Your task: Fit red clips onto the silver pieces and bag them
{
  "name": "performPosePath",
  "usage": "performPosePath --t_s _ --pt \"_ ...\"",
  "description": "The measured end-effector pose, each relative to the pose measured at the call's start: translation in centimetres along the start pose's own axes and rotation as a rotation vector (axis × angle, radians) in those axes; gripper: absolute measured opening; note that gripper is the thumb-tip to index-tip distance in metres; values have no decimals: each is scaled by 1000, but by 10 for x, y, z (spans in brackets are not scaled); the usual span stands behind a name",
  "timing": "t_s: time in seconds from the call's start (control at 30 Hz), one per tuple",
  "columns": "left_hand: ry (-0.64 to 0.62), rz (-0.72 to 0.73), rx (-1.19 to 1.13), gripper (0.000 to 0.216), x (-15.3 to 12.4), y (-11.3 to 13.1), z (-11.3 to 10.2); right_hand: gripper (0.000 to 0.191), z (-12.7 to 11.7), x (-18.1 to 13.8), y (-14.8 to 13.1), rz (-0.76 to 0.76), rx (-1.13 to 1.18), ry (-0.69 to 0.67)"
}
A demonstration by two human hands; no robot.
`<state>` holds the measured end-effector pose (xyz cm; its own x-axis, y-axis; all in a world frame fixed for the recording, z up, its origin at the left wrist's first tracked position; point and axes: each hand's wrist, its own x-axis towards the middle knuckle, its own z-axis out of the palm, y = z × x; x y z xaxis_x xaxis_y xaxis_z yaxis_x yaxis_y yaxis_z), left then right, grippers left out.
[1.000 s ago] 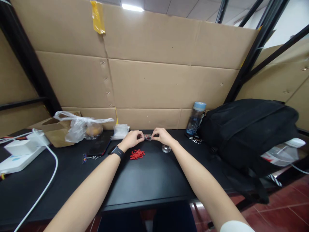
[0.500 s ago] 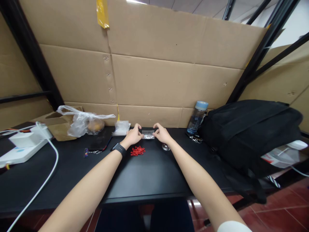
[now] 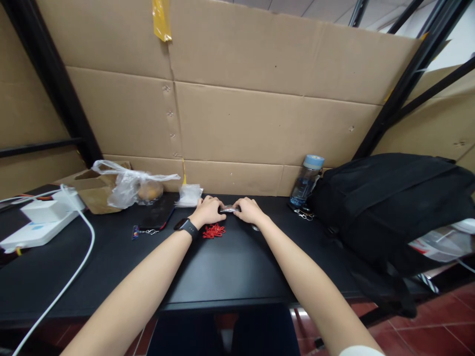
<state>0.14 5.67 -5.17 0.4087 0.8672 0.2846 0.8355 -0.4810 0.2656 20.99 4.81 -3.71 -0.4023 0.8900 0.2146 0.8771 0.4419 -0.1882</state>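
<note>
Between my two hands is a small clear plastic bag point(image 3: 230, 209) with shiny silvery bits inside. My left hand point(image 3: 208, 211), with a dark watch on its wrist, is closed on the bag's left end. On the right end, the fingers of my right hand point(image 3: 249, 211) are closed too. A small pile of red cords point(image 3: 213, 231) lies on the black table just in front of my left hand. Partly hidden under my right wrist is a small round metal object point(image 3: 255, 228).
White packets point(image 3: 189, 195) and a tied plastic bag point(image 3: 128, 187) with round food stand at the left back, near a power strip point(image 3: 40, 232). A water bottle point(image 3: 306, 180) and a black backpack point(image 3: 389, 207) occupy the right. A cardboard wall point(image 3: 237, 123) closes off the back.
Both hands have lowered their raised fingers and curled them over the small bag, which now shows as a narrower strip. The view has shifted slightly.
</note>
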Motion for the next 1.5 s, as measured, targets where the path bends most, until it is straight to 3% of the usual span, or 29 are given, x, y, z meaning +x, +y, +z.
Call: performPosePath --t_s 0.23,0.33,0.4,0.53,0.67,0.77,0.93,1.1,1.33,1.5 --pt "125 -86 -69 24 5 -7 2 24 -6 3 0 41 90 78" --pt "89 -120 -58 27 3 -6 1 21 -6 4 3 83 153 85" --pt "58 -111 -29 27 1 -3 -1 19 -5 5 3 127 164 67" --pt "128 -39 74 21 -7 8 -10 15 -1 7 1 197 139 59" --pt "-2 116 95 32 -14 22 -16 11 4 10 1 248 156 82" --pt "-77 117 146 36 -20 33 -15 14 5 11 4 264 184 99" --pt "-88 92 211 41 -27 42 -6 18 -2 6 6 216 167 134" --pt "-16 24 223 44 -18 29 1 20 -10 -3 15 204 175 170" --pt "-46 -83 295 36 16 -8 0 19 -21 -7 43 208 261 220" --pt "3 -89 274 32 17 -17 -6 22 -26 -9 52 182 274 230"
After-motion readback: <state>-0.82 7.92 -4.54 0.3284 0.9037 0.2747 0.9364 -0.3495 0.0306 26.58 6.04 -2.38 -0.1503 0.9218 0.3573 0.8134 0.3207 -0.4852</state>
